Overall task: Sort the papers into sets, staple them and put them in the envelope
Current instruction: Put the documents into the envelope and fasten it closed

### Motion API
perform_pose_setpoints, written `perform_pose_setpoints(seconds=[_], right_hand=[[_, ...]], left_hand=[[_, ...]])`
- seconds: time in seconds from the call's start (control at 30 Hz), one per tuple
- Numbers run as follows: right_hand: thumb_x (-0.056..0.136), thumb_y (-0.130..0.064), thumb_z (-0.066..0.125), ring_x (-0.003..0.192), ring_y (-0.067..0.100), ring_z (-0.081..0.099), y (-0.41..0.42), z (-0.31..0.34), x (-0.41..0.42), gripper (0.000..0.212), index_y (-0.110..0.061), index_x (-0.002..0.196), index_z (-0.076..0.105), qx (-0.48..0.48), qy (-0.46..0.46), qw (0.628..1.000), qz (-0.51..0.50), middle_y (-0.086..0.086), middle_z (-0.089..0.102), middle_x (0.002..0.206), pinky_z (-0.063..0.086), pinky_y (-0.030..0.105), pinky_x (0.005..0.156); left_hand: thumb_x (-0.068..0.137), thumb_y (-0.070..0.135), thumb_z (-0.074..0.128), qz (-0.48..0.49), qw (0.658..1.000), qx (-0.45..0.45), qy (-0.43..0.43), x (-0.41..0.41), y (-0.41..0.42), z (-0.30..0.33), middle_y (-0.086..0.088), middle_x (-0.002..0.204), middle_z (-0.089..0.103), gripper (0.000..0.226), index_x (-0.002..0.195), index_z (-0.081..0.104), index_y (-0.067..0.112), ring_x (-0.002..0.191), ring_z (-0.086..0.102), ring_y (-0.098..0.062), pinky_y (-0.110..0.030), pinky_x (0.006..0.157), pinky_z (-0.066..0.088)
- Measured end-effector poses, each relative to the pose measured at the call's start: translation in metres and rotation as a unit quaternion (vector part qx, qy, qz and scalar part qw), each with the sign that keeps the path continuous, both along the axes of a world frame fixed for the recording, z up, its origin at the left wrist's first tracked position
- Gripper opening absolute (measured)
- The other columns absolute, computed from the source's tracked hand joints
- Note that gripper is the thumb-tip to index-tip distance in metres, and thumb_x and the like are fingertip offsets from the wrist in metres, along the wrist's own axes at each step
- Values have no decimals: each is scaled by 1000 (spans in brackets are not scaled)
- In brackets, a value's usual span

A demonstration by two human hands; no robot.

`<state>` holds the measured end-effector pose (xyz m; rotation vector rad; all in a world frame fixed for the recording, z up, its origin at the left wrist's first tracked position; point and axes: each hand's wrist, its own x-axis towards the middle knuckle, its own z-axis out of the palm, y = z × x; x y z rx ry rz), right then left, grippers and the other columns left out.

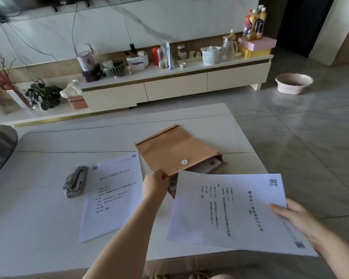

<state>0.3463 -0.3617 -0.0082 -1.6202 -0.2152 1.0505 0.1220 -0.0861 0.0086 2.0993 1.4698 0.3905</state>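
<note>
Head view: tabletop (pixel 48 218) runs bare left of both hands, near edge under the forearms. Envelope (pixel 175 150) lies beyond the left hand (pixel 155 186), which pinches its open mouth edge. Right hand (pixel 298 218) grips a paper set (pixel 226 210) by its right edge. Second set (pixel 113 196), then stapler (pixel 75 182), lie left of the left hand.

Home living room, TV cabinet (pixel 175 85), houseplant (pixel 42 95)
</note>
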Motion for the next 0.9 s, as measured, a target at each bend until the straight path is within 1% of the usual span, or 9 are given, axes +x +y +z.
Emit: perform_pose_setpoints(seconds=[0.1, 0.3, 0.4, 0.47, 0.57, 0.63, 0.73, 0.8, 0.9], right_hand=[[92, 1, 51, 55, 25, 68, 0, 6, -1, 18, 1, 108, 58, -5, 2, 1000, -6, 14, 72, 73, 55, 32, 48], [92, 3, 51, 54, 24, 66, -7, 15, 0, 24, 6, 115, 55, -23, -10, 1000, -12, 20, 68, 83, 54, 31, 49], [94, 1, 50, 52, 23, 65, -5, 22, -2, 19, 3, 112, 54, -11, -4, 999, -40, 19, 65, 84, 53, 30, 45], [95, 1, 49, 57, 24, 65, 3, 24, -6, 18, 0, 112, 54, 4, 2, 998, -67, 16, 66, 82, 53, 32, 51], [96, 2, 47, 62, 21, 63, 23, 22, -15, 18, -3, 112, 53, 20, -12, 994, -110, 6, 66, 75, 47, 33, 62], [96, 1, 46, 68, 23, 57, 35, 20, -20, 20, -7, 113, 52, 15, -24, 992, -119, 7, 61, 80, 44, 32, 66], [96, 1, 46, 69, 23, 54, 46, 17, -24, 21, -9, 114, 52, 12, -33, 992, -124, 8, 59, 82, 42, 32, 66], [96, 2, 45, 70, 23, 54, 48, 13, -21, 23, -6, 117, 51, 25, -22, 990, -134, 13, 61, 93, 43, 34, 68], [96, 3, 46, 74, 19, 54, 46, 8, -15, 28, 1, 123, 50, 38, -25, 986, -158, 16, 57, 114, 43, 36, 81]], left_hand=[[83, 8, 56, 13, 1000, -2, -25, -3, -1, 4, -8, 79, 66, 10, 83, 66, 9, 73, 59, -26, -25, 56, 41], [84, 11, 57, 32, 998, 16, -51, -11, -3, 11, -9, 79, 67, 10, 82, 66, 8, 74, 60, -28, -31, 58, 45], [84, 11, 57, 27, 998, 14, -46, -12, -5, 13, -6, 81, 68, 10, 82, 67, 10, 75, 60, -26, -31, 60, 47], [83, 11, 57, 21, 999, 14, -43, -11, -8, 13, -5, 81, 68, 10, 82, 67, 11, 76, 60, -26, -30, 60, 46], [83, 13, 58, 8, 999, 23, -21, -8, -12, 15, -3, 81, 67, 11, 83, 68, 14, 76, 59, -25, -28, 59, 43], [82, 13, 57, 2, 1000, 23, -16, -9, -12, 15, -2, 81, 67, 12, 82, 68, 15, 76, 60, -24, -29, 60, 46], [82, 14, 57, 5, 1000, 20, -17, -16, -9, 13, 0, 86, 67, 11, 82, 68, 17, 79, 60, -23, -30, 62, 47], [84, 16, 57, 5, 1000, 29, -5, -22, -7, 11, 0, 91, 64, 12, 85, 69, 17, 80, 59, -22, -28, 62, 43], [87, 18, 56, 16, 999, 33, 12, -28, -5, 8, 1, 95, 62, 14, 88, 70, 18, 81, 58, -22, -27, 60, 39]])
